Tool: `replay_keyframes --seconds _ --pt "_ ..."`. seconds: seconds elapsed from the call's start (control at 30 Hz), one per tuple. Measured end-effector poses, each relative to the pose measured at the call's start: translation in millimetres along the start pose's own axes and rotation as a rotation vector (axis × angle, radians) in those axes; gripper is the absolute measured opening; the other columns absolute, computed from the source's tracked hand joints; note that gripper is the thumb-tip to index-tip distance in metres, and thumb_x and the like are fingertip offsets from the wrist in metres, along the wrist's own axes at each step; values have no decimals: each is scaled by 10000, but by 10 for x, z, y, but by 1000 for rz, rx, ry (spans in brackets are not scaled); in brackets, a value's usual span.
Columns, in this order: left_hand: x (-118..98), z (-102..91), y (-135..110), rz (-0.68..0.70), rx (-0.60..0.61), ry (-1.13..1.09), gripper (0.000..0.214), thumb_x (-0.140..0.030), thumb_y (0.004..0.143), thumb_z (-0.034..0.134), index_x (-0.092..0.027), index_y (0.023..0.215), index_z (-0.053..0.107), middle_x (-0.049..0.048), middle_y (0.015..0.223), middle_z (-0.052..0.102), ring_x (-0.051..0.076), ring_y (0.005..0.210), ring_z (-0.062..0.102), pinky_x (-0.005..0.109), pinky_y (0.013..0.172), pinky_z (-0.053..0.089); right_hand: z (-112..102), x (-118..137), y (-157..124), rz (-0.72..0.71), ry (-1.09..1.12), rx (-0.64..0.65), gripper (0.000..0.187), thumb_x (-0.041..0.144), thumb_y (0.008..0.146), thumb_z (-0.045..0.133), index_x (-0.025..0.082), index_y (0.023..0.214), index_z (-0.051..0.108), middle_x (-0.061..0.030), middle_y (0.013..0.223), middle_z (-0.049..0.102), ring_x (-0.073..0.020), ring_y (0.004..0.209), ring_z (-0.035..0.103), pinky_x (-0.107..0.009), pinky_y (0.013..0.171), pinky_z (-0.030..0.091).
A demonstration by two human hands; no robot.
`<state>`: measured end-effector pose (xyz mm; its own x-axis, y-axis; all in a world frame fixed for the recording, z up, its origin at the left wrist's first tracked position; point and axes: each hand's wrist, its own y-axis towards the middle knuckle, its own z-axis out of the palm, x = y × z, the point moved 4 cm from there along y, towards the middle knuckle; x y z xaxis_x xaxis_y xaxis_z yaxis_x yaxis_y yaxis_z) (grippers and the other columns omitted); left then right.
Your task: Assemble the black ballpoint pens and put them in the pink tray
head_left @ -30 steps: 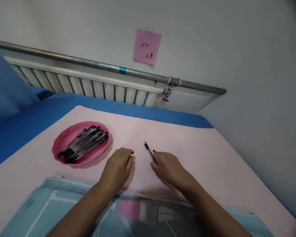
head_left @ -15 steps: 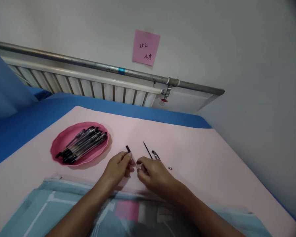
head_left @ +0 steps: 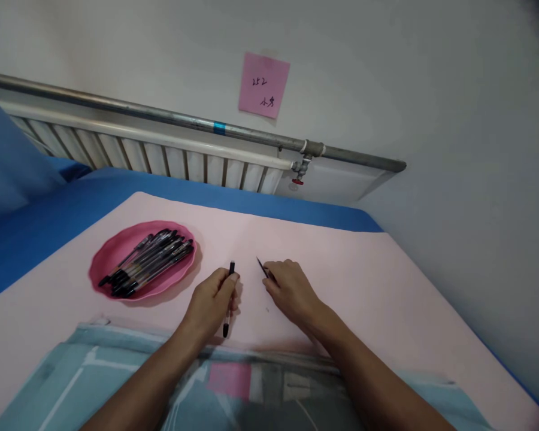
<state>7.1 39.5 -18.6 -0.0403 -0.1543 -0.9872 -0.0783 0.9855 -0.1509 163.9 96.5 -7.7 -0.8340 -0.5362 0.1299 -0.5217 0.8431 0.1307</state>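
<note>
My left hand (head_left: pixel 213 299) is closed around a pen barrel (head_left: pixel 226 326), a clear tube with black ends, held roughly upright in the picture. Over the pink mat, my right hand (head_left: pixel 291 290) has its fingers closed on a thin dark pen refill (head_left: pixel 261 264). The refill's pointed end sticks out past the fingertips, while its rest is hidden under the hand. The black pen cap and small metal tip that lay there are covered by my right hand.
A pink scalloped dish (head_left: pixel 99 251) full of black-capped pens (head_left: pixel 150 263) stands at the left on the pink mat (head_left: pixel 363 287). Light blue patterned cloth (head_left: pixel 63 377) lies along the near edge. A radiator (head_left: pixel 153 152) and pipe (head_left: pixel 354 157) run along the wall behind.
My right hand has left the barrel and moved right and forward onto the refill. The barrel in my left hand has turned more upright, its lower black end now showing.
</note>
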Motion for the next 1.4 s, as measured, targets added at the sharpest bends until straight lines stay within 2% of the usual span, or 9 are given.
replay_keyframes --seconds 0.17,0.3,0.37,0.5,0.6,0.73,0.9,1.1,1.4 --pt "8 11 -18 16 26 128 257 -415 826 409 -189 788 527 -63 527 474 91 460 481 199 448 386 -14 174 -21 -58 -59 75 152 101 783 430 156 844 557 -51 748 627 -174 716 501 -295 680 236" --pt "10 4 -21 38 41 255 261 -407 834 391 -192 748 513 -51 515 492 102 459 487 202 441 358 -21 231 -55 -11 8 140 200 87 734 439 139 887 556 -74 763 628 -170 686 525 -285 636 270" --pt "-13 13 -28 49 57 275 246 -385 835 389 -190 806 535 -48 527 502 105 471 493 206 458 367 -49 198 -56 74 210 98 252 104 733 438 152 951 555 -54 763 623 -150 651 527 -262 598 304" --pt "-70 52 -52 80 118 222 302 -350 836 389 -178 1032 541 -50 565 499 103 500 498 211 507 392 -163 54 -33 289 888 -152 301 154 714 476 176 1010 529 36 611 543 -101 483 480 -221 479 357" --pt "-100 72 -73 113 173 183 338 -347 842 383 -173 1088 538 -40 605 502 100 520 483 207 523 381 -239 -14 -24 386 1357 -321 175 219 716 521 166 882 517 50 549 524 -81 394 441 -202 387 350" --pt "-161 41 -98 177 150 218 324 -364 849 384 -193 1041 581 -26 654 519 103 562 462 204 539 344 -327 -29 -37 413 1669 -496 84 211 700 556 171 735 492 11 642 575 -104 504 545 -182 372 385" --pt "-213 39 -132 207 173 270 307 -382 851 380 -197 935 610 -30 605 512 120 595 472 210 567 332 -368 9 -53 375 1724 -544 79 198 710 570 171 732 499 3 692 594 -104 532 568 -184 382 420" --pt "-229 53 -154 225 205 297 316 -371 860 365 -196 962 607 -34 607 505 115 589 466 207 562 325 -327 52 -50 375 1700 -433 62 194 720 559 164 740 509 3 626 592 -108 511 560 -180 367 412" --pt "-232 54 -154 217 249 288 315 -382 858 363 -187 924 602 -37 598 483 116 589 455 207 565 325 -294 29 -39 400 1734 -388 82 188 692 561 163 742 500 3 681 584 -111 527 569 -179 352 399"
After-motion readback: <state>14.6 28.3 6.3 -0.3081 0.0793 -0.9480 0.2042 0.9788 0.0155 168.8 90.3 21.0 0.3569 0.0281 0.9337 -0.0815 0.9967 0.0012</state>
